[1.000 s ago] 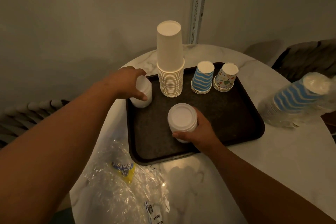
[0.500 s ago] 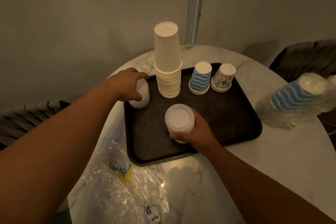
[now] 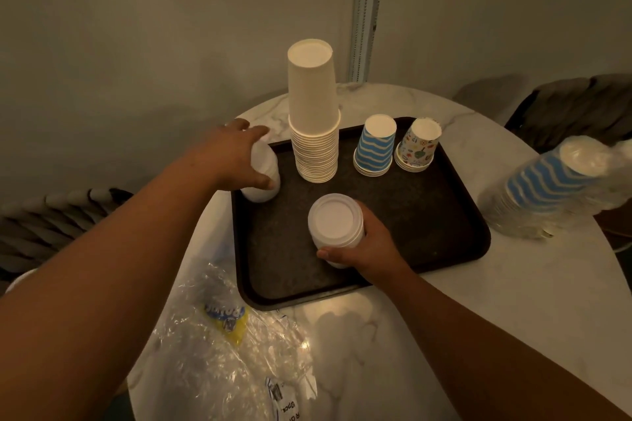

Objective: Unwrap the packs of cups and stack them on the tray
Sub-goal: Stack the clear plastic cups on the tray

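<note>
A dark tray [image 3: 427, 215] lies on the round marble table. On it stand a tall stack of plain white cups [image 3: 313, 113], a short blue-striped stack [image 3: 374, 147] and a short patterned stack [image 3: 419, 145], all upside down. My left hand [image 3: 232, 157] grips a short white cup stack [image 3: 261, 178] at the tray's far left corner. My right hand [image 3: 362, 246] holds another short white cup stack [image 3: 335, 227] near the tray's front. A wrapped pack of blue-striped cups [image 3: 547, 188] lies on the table to the right.
Crumpled clear plastic wrapping [image 3: 222, 352] with a yellow label lies on the table's near left. The marble table [image 3: 496, 301] has bare surface in front and right of the tray. Dark chairs [image 3: 581, 106] stand at the right and left. A wall is close behind.
Both hands stay on their white cup stacks with almost no movement; the view has shifted slightly.
</note>
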The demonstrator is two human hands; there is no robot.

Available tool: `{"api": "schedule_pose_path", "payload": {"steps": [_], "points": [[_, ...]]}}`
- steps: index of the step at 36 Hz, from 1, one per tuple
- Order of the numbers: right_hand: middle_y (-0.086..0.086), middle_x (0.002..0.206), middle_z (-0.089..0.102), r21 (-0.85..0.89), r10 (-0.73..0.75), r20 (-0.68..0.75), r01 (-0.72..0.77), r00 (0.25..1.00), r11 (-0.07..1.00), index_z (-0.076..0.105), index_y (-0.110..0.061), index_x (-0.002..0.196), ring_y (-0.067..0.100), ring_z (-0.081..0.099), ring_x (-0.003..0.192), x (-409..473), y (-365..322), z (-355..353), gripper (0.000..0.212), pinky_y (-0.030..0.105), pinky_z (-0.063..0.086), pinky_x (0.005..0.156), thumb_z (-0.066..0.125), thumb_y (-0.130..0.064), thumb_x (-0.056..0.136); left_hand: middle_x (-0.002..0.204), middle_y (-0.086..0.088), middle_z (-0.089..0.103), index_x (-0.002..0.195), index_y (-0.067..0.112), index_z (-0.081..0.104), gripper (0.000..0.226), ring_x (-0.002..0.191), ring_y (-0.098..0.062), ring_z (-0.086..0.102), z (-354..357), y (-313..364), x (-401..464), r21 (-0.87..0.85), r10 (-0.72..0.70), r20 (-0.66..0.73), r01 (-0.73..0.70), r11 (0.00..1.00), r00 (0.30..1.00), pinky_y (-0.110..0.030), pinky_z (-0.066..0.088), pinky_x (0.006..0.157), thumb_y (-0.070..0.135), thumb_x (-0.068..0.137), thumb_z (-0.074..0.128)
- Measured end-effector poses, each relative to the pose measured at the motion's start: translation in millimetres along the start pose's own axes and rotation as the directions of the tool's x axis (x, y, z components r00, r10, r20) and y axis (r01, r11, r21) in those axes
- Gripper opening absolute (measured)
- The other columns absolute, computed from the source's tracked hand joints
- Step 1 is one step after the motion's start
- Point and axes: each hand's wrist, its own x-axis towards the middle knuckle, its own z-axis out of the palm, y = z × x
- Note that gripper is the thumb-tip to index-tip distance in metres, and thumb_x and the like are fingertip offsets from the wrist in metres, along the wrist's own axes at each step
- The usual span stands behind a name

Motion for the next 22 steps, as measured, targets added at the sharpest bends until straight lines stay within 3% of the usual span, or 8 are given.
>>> {"api": "schedule_pose_path", "payload": {"steps": [5,8,12,15,19,22], "points": [[-0.011,0.123,0.063,-0.002,0.003,-0.006,-0.003,1.000,1.000,0.054,-0.039,0.120,0.004,0.057,0.117,0,0,0,0.083,0.023,0.046,0.097,0.094,-0.015,0.051,0.135,-0.010,0.053,0.140,0.021,0.046,0.073,0.120,-0.029,0.051,-13,17,-38,0.023,-0.069,-0.075,0.071,0.997,0.995,-0.040,0.045,0.093,0.056,0.080,0.069],[-0.010,0.122,0.063,-0.008,0.003,0.008,-0.003,1.000,1.000,0.054,-0.038,0.120,0.004,0.057,0.116,-1,-2,0,0.082,0.019,0.047,0.093,0.094,-0.013,0.053,0.129,-0.005,0.058,0.136,0.024,0.050,0.067,0.112,-0.023,0.057,-9,43,-50,-0.065,0.039,-0.059,-0.043,0.997,0.998,-0.038,0.050,0.092,0.057,0.080,0.068],[-0.019,0.110,0.062,-0.019,0.036,0.007,-0.036,0.999,0.999,0.054,-0.035,0.114,-0.011,0.059,0.100,-2,-7,0,0.077,0.005,0.043,0.080,0.091,0.000,0.056,0.144,0.001,0.048,0.147,0.030,0.037,0.086,0.127,-0.018,0.048,20,78,-53,-0.180,0.283,0.047,-0.271,0.946,0.958,-0.037,0.044,0.103,0.064,0.074,0.070],[-0.033,0.100,0.045,-0.103,0.055,0.017,-0.052,0.998,0.993,0.046,-0.032,0.120,-0.023,0.047,0.085,-1,-12,-1,0.082,-0.009,0.031,0.069,0.090,-0.003,0.058,0.149,0.002,0.041,0.151,0.031,0.027,0.099,0.133,-0.019,0.043,38,93,-52,-0.157,0.313,0.081,-0.298,0.942,0.946,-0.036,0.041,0.107,0.064,0.070,0.073],[-0.026,0.107,0.051,-0.116,0.062,0.030,-0.058,0.998,0.992,0.044,-0.032,0.126,-0.009,0.052,0.098,-3,-12,0,0.094,-0.004,0.035,0.079,0.093,-0.003,0.051,0.138,0.001,0.051,0.144,0.029,0.039,0.082,0.123,-0.018,0.050,48,97,-49,-0.138,0.317,0.042,-0.309,0.941,0.948,-0.035,0.045,0.101,0.054,0.074,0.074],[-0.027,0.108,0.054,-0.109,0.051,0.055,-0.044,0.997,0.993,0.044,-0.035,0.120,-0.015,0.054,0.097,-4,-13,0,0.095,-0.001,0.039,0.081,0.095,-0.002,0.047,0.134,0.001,0.054,0.142,0.029,0.042,0.079,0.120,-0.018,0.052,48,96,-49,-0.148,0.322,0.038,-0.314,0.938,0.946,-0.035,0.046,0.098,0.052,0.073,0.073]]}}
